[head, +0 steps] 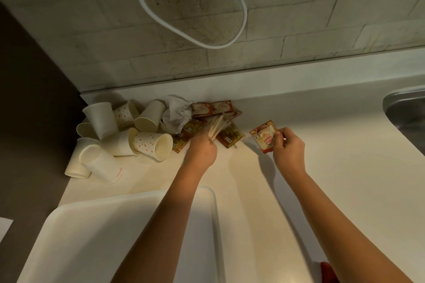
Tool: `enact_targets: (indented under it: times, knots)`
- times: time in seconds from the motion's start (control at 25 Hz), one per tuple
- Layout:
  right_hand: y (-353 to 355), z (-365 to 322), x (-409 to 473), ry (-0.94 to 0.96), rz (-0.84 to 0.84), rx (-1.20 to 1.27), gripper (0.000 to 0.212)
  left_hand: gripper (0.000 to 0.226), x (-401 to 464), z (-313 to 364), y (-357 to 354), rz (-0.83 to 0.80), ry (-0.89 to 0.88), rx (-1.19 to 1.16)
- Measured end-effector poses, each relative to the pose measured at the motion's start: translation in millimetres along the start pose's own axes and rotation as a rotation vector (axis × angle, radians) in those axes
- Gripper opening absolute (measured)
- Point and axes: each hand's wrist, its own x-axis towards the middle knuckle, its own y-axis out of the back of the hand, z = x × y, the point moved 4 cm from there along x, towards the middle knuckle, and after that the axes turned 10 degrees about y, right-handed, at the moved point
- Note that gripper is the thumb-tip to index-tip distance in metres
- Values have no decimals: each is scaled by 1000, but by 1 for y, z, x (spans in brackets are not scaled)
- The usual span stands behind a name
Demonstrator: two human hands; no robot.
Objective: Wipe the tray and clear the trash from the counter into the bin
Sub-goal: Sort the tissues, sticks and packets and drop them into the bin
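Your counter (322,145) runs white under a brick wall (299,18), where a white hose (239,23) hangs in a loop. Your tray (103,236) lies at the near left edge, with your left forearm crossing its right rim. A steel sink (407,110) shows at the far right. The trash sits in the back left corner: paper cups (128,131) tipped in a heap, a crumpled tissue (177,115) just beside them, then flat sachets (216,108). Your left hand (202,149) is curled round a bundle of wooden sticks (217,126) over the sachets. Your right hand (288,147) pinches a creamer packet (264,136) by its edge, apart from the pile.
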Motion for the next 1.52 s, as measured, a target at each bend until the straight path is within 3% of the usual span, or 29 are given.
enact_targets:
  times: [0.44,0.68,1.28,1.52]
  knots:
    - [17,-11,-9,-6,23,42,22,21,-17,-7,-9,-68,99,-390]
    - [34,-20,-29,11,35,87,25,29,-62,9,-10,-306,214,-652]
    - [150,6,-150,53,286,-2,19,20,-222,14,-62,-626,127,-563]
    - [222,27,-183,48,394,8,15,23,-289,38,-105,-799,66,-687]
